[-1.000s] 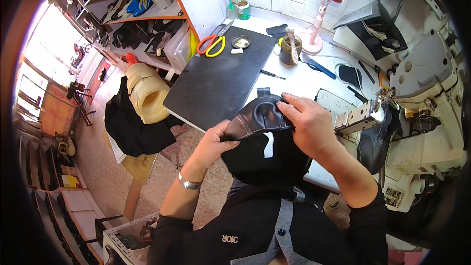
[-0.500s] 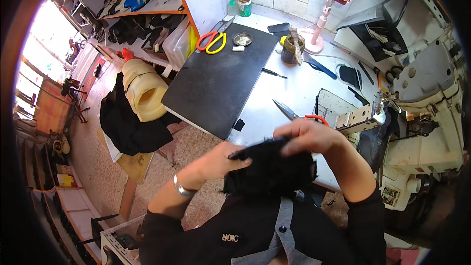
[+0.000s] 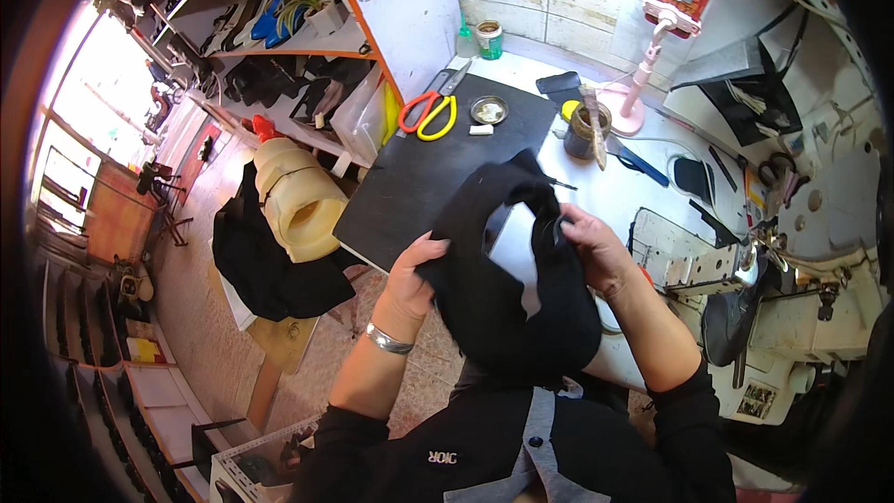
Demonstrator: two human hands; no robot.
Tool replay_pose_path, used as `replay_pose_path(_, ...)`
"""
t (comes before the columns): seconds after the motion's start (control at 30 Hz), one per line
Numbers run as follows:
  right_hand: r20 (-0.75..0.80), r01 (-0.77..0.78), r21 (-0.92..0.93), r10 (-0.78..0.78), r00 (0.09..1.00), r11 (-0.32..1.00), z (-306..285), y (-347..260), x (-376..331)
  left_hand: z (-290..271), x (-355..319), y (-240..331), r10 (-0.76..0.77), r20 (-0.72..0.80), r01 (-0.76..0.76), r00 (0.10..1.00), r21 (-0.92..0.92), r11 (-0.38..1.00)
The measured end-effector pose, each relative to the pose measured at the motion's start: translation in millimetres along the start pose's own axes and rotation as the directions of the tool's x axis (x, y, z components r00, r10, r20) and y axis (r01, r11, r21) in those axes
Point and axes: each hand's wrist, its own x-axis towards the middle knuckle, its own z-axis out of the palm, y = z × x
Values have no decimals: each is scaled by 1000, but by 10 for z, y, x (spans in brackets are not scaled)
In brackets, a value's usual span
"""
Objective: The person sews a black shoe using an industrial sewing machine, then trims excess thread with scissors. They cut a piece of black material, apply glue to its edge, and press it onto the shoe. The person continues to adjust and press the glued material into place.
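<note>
Over the bench edge, a black piece (image 3: pixel 507 289) is held up between both hands.
At its nine o'clock side the piece is gripped by the left hand (image 3: pixel 416 279), fingers curled onto the edge; at two o'clock it is pinched by the right hand (image 3: pixel 596 251), thumb and fingers closed on the material. A cut-out opening is seen through the piece's middle. A black mat (image 3: pixel 438 177) lies just beyond at twelve o'clock, with scissors (image 3: pixel 426 114) on its far end. A jar (image 3: pixel 585 130) stands at one o'clock, and a sewing machine (image 3: pixel 792 307) sits at three o'clock.
</note>
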Motion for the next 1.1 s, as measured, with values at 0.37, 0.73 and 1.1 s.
replay_pose_path(0.37,140,-60,-49,67,988,997,-26,64,859,220,-255,176,51,472,-330,880,684,-651)
replay_pose_path(0.73,393,670,-700,-649,652,249,745,-407,-276,280,21,310,316,-5,138,949,906,-400)
replay_pose_path(1.1,775,835,-405,-624,96,-374,1421,-796,-1381,225,283,253,208,-52,157,977,834,-528)
